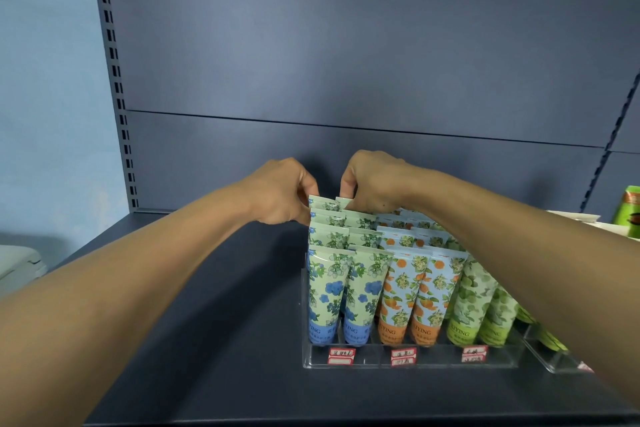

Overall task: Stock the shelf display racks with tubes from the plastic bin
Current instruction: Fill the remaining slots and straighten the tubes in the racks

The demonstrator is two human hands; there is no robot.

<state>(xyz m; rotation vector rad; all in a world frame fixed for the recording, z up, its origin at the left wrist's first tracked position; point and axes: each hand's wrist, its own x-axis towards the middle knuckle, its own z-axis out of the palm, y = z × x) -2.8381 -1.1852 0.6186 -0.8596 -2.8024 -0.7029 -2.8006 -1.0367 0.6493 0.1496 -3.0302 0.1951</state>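
Dark shelf (207, 322), clear rack (408, 362) at right: left hand (280, 194) and right hand (372, 180) each pinch a back-row blue-flower tube (320, 203) by its flat crimp; tubes look light, soft-walled, best held there.

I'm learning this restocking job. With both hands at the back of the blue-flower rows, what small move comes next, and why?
Probably press down and let go. The left hand and right hand each pinch the top of a rearmost blue-flower tube, which stands higher than the rows ahead in the clear rack.
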